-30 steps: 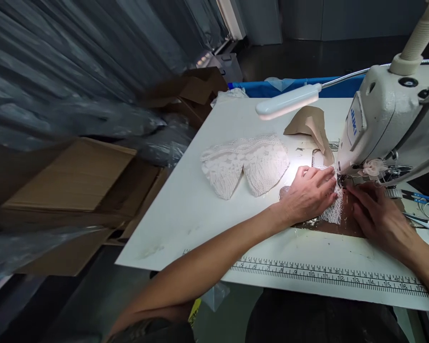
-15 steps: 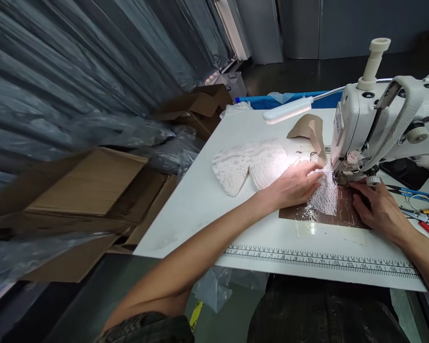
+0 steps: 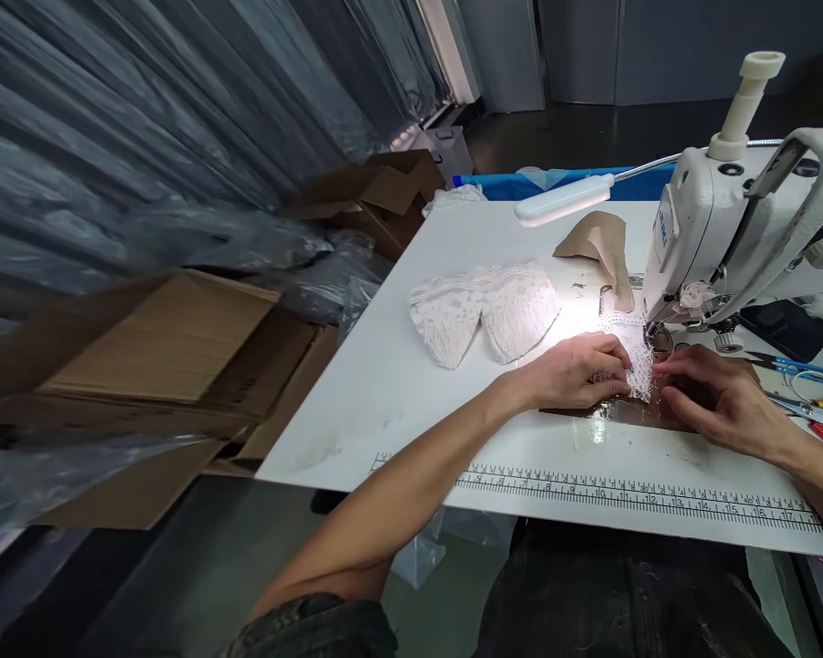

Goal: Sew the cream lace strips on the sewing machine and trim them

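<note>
A small white lace piece [image 3: 637, 366] lies under the needle area of the white sewing machine [image 3: 692, 219], over a shiny brown sheet [image 3: 600, 416]. My left hand [image 3: 586, 370] is closed at the lace's left side, its fingers bent over the fabric. At the lace's right edge, my right hand [image 3: 723, 397] is closed with thumb and fingertips together; its grip on the fabric is partly hidden. A larger white lace piece [image 3: 521, 311] with two pointed lobes lies flat to the left. Behind the needle area, a tan fabric piece [image 3: 600, 242] sits folded.
A lamp [image 3: 563, 201] shines over the white table [image 3: 357, 402], which has a printed ruler [image 3: 590, 493] along its front edge. Blue-handled scissors [image 3: 806, 370], other hand tools and a black phone-like object [image 3: 788, 329] lie right. Cardboard boxes [image 3: 157, 347] stand left.
Both hands have shifted nearer to me along the lace. The left hand has left the upper edge by the needle, and the right hand has come to the lace's right edge. The view has shifted slightly.
</note>
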The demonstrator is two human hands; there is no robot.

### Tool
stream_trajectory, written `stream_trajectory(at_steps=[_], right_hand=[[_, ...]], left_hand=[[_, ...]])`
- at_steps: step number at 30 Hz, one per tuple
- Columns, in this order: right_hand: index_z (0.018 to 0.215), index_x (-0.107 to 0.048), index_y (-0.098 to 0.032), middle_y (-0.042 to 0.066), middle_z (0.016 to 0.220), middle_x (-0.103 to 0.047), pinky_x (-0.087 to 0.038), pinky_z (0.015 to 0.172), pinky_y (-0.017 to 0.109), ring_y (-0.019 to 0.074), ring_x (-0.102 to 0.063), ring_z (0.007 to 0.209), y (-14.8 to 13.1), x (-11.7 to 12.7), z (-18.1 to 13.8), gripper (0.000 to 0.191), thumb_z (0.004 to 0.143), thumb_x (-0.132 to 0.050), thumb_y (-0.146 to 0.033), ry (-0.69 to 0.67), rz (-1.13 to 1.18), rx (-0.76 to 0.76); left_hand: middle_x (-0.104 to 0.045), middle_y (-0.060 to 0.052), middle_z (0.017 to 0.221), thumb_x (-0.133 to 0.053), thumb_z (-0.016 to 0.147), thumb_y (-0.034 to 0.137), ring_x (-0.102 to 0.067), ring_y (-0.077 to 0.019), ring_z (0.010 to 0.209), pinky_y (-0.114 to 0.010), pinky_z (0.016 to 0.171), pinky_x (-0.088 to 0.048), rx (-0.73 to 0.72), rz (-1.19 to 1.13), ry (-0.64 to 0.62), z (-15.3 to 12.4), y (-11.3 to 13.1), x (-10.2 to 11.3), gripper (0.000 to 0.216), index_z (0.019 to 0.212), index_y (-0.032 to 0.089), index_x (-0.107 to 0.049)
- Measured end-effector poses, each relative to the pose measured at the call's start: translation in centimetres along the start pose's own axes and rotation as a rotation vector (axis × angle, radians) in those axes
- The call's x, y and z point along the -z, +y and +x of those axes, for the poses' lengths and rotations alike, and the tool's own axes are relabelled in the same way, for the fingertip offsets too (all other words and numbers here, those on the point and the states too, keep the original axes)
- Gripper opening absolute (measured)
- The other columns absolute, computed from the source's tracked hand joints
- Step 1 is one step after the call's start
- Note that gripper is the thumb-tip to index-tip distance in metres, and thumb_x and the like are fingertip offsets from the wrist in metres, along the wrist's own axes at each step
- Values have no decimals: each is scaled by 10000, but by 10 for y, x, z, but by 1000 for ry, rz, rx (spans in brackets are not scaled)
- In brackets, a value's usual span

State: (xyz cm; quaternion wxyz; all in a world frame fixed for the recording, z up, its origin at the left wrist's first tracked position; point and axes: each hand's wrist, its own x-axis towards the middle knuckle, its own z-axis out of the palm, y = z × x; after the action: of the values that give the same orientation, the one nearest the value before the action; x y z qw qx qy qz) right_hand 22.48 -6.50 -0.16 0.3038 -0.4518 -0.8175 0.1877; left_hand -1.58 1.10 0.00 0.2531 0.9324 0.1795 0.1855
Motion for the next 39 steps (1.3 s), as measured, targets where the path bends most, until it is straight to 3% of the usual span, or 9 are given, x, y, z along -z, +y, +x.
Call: stream_trajectory(at_steps=[4,8,12,15,19,21,30,39], right_hand=[[1071,-636,-209,98,1024,-661,-557,736,368,219,-662,859,-7,-5,9,287,922,-592,-449,-138,14,-1],[883,-603,-206,79,912,-651,-532,687,356,202,-643,786,-7,-11,14,207,977,-489,-350,-111,11,-9],[847,-574,-216,62,874,-661,-536,669,333,183,-639,750,-7,-11,15,180,974,-483,-306,-58,60,-24],[940,-595,-214,72,905,-668,-559,680,337,190,-646,763,-5,-10,11,166,976,-478,-325,-6,9,-43],[1206,-619,-194,106,986,-629,-575,671,363,210,-635,782,-2,-15,2,312,982,-438,-314,-47,-264,31],[1218,-639,-182,110,964,-597,-566,622,353,211,-611,763,-2,-17,-2,342,987,-415,-297,-74,-352,72],[1183,-680,-233,106,1046,-577,-579,800,420,242,-589,950,-3,-14,-10,293,964,-487,-255,-89,-242,114],[1097,-715,-226,112,1033,-595,-571,833,429,240,-590,962,-5,-15,-10,276,964,-476,-260,-86,-228,99]], left_hand=[[-717,-74,1022,-604,907,233,-669,-175,893,-332,782,-558,0,-9,30,0,3,1,156,830,175,-727],[-722,-88,963,-532,893,179,-670,-151,826,-304,715,-576,-57,-3,187,2,3,-6,189,767,155,-671],[-720,-132,1026,-548,917,234,-681,-192,914,-354,761,-607,-168,106,242,5,4,-13,168,951,119,-666],[-736,-108,1007,-522,948,209,-696,-185,890,-369,774,-616,-177,200,220,6,2,-17,168,935,141,-675],[-757,-77,948,-510,947,177,-713,-152,896,-323,768,-630,-104,108,407,7,0,-18,159,944,143,-666],[-765,-67,926,-527,950,190,-719,-142,887,-306,753,-632,-76,86,476,8,0,-19,144,944,148,-664],[-767,-48,911,-560,958,189,-710,-123,821,-288,738,-586,-172,138,359,8,0,-27,152,873,155,-680],[-761,-35,928,-493,991,203,-693,-132,805,-310,720,-563,-180,336,346,6,2,-33,206,908,170,-679]])
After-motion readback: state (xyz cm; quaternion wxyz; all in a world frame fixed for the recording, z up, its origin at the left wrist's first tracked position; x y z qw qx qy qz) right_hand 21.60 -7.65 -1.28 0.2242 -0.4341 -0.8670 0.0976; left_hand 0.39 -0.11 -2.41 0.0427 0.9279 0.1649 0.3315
